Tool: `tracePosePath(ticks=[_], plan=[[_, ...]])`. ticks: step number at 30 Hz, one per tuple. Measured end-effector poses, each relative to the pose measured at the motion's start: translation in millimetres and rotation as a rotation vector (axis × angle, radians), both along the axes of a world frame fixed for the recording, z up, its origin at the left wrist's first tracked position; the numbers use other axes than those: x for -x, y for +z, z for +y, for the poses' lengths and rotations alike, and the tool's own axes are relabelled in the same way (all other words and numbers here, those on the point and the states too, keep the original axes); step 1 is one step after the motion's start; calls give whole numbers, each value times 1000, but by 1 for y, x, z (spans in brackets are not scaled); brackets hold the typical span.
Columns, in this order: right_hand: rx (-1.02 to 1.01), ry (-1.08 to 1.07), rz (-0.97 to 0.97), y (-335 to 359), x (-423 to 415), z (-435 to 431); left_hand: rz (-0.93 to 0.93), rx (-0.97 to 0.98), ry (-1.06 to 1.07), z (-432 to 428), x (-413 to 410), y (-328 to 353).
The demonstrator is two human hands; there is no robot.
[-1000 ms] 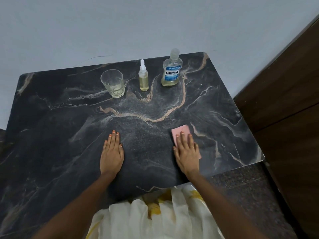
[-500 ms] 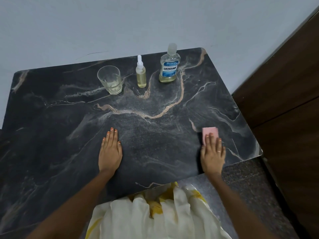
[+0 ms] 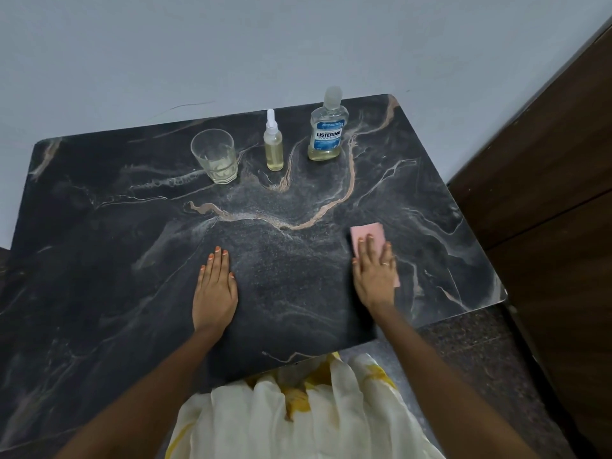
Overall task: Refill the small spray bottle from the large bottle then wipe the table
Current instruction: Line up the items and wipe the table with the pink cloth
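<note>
On the near right of the surface, your right hand pressed flat on the pink cloth; your left hand lay flat, empty. Sweeping far could topple the small spray bottle or large bottle.

A: What can't be seen here?

B: The right hand lies flat over the pink cloth, hiding most of it; only its far end and a sliver at the right show.

A: Anything cut off?

B: The table runs off the left and bottom edges. Both forearms leave the bottom edge. The small print on the large bottle is too tiny to read.
</note>
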State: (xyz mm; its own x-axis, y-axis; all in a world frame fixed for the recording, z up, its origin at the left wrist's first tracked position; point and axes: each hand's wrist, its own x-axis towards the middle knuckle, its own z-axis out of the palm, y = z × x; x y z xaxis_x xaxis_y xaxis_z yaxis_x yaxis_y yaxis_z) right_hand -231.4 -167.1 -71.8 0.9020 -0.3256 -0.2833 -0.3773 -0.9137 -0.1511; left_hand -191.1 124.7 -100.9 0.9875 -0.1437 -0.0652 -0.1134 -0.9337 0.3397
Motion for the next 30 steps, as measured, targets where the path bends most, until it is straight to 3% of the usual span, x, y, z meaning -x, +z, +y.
tracePosePath(ticks=[4,7,15,22,26,30], plan=[[-27,189,-12,-1,17,31,8,7,-8,1,0,1],[-4,197,-121,2,35,19,6,7,-4,1,-1,1],[36,-261,-125,-4,50,-75,14,13,7,1,-1,2],[-8,-368,-138,3,-4,-81,20,14,19,-1,0,4],[-5,-294,-71,3,-32,-62,21,4,18,-1,-1,4],[28,-56,-6,-1,-60,-16,22,5,18,-1,-1,5]])
